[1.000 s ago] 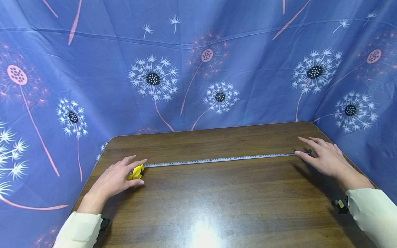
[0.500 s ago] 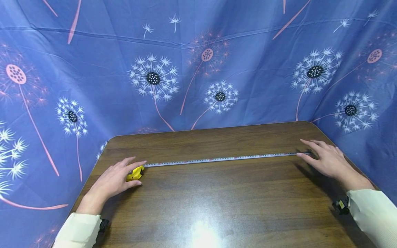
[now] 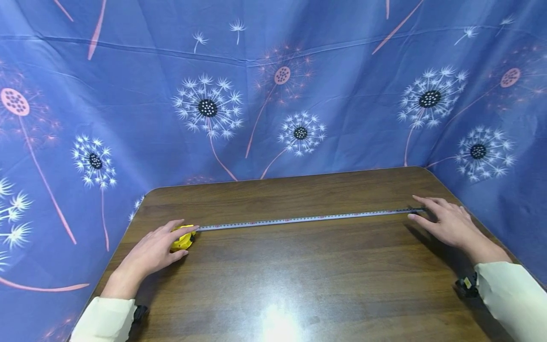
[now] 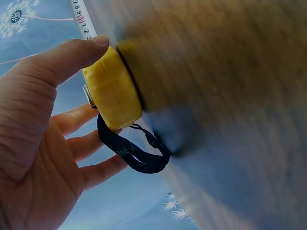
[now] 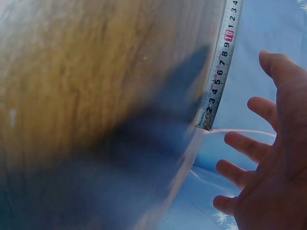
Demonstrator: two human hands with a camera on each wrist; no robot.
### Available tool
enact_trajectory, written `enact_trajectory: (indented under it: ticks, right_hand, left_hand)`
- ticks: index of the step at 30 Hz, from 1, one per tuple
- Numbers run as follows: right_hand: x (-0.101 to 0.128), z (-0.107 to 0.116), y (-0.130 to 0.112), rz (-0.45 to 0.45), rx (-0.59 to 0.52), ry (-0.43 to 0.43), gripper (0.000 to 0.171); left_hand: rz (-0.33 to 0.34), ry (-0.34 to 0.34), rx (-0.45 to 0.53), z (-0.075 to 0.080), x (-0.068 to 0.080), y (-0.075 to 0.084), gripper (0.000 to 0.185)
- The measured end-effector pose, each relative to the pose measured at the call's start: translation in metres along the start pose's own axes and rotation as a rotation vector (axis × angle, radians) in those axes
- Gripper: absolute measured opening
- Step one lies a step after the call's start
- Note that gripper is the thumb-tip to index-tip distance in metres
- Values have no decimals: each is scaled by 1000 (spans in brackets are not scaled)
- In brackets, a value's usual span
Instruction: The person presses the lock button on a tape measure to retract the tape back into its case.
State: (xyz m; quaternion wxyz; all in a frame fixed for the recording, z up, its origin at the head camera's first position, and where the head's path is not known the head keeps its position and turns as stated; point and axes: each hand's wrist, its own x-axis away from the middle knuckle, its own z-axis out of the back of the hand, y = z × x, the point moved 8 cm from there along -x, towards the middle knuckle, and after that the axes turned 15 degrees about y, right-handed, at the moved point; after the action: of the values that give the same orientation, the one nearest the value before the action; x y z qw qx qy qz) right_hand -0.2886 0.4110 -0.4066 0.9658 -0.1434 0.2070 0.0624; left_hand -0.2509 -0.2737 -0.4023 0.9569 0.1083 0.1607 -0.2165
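A yellow tape measure (image 3: 183,240) stands on the brown table at the left, with a black wrist strap (image 4: 136,158) hanging from its case. Its white blade (image 3: 299,219) is pulled out to the right across the table. My left hand (image 3: 155,248) is spread loosely around the case, index fingertip at the blade's mouth; in the head view the thumb lies in front, apart from the case. Over the blade's far end, my right hand (image 3: 449,227) hovers with relaxed fingers and holds nothing. The right wrist view shows the blade's end (image 5: 205,122) beside those fingers.
The wooden table (image 3: 273,266) has rounded back corners and a bright glare spot near the front. A blue cloth (image 3: 342,109) printed with dandelions hangs behind it and along both sides.
My left thumb has drawn back from the front of the tape measure. The right hand has shifted slightly right and toward me, showing more of the blade's end. The head view has turned slightly.
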Motion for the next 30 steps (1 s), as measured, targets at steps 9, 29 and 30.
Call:
enact_trajectory:
  ticks: [9, 29, 30]
  right_hand:
    - [3, -4, 5, -14, 10, -11, 70]
    - [1, -9, 23, -13, -53, 8, 67]
    - [1, -10, 24, -16, -69, 7, 67]
  left_hand:
    - [-6, 8, -11, -1, 2, -1, 67]
    - [-33, 27, 6, -1, 3, -2, 62]
    - [-35, 30, 6, -1, 3, -2, 62]
